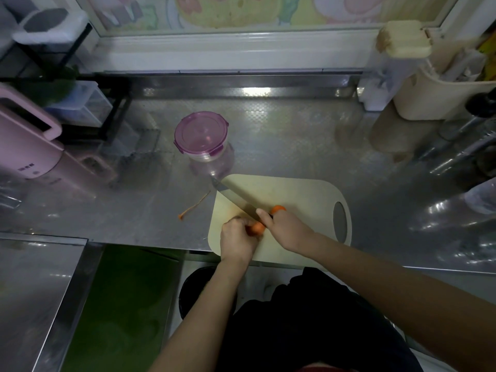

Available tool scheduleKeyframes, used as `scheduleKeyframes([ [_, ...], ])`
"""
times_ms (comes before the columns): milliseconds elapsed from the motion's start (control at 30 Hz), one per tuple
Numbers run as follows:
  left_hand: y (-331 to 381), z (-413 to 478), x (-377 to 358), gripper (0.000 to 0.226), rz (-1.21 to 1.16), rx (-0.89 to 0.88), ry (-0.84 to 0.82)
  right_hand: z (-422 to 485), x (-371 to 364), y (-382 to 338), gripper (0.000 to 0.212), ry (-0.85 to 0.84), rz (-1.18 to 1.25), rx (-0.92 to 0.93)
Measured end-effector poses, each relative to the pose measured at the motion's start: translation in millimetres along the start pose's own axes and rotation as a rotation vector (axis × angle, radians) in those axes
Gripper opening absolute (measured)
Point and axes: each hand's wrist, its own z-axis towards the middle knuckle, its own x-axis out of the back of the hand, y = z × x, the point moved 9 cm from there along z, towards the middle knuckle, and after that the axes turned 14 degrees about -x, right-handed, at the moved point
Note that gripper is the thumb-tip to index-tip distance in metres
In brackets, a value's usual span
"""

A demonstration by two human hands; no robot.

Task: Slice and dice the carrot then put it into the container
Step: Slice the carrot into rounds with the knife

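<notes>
An orange carrot [256,228] lies on a cream cutting board [300,191] near the counter's front edge. My left hand [237,238] grips the carrot's near end. My right hand [284,229] grips the handle of a knife [236,196], whose blade points up and left across the board, with its tip past the board's corner. Another bit of carrot [279,208] shows just behind my right hand. A round clear container [201,136] with a purple clip lid stands closed on the counter behind the board.
A thin carrot tail [193,206] lies on the steel counter left of the board. A pink appliance [29,146] stands at the left, a black rack [80,103] behind it. A cream bin [434,95] and bottles crowd the right. A dark bin [198,288] sits below the counter edge.
</notes>
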Motion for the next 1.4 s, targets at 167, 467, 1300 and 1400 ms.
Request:
scheduleKeyframes([
  [167,-3,0,0,0.022,-0.040,0.029,0.006,-12,1,9,0.048,0.007,-0.123,0.066],
  [467,-6,1,-2,0.026,-0.051,0.060,-0.008,-28,13,26,0.052,0.048,-0.272,0.055],
  [1300,-2,3,-10,0.038,0.075,-0.101,-0.075,9,23,28,0.062,0.120,-0.081,0.060],
  [1400,1,10,-7,0.040,0.053,-0.111,-0.042,8,30,32,0.067,0.129,-0.057,0.050],
])
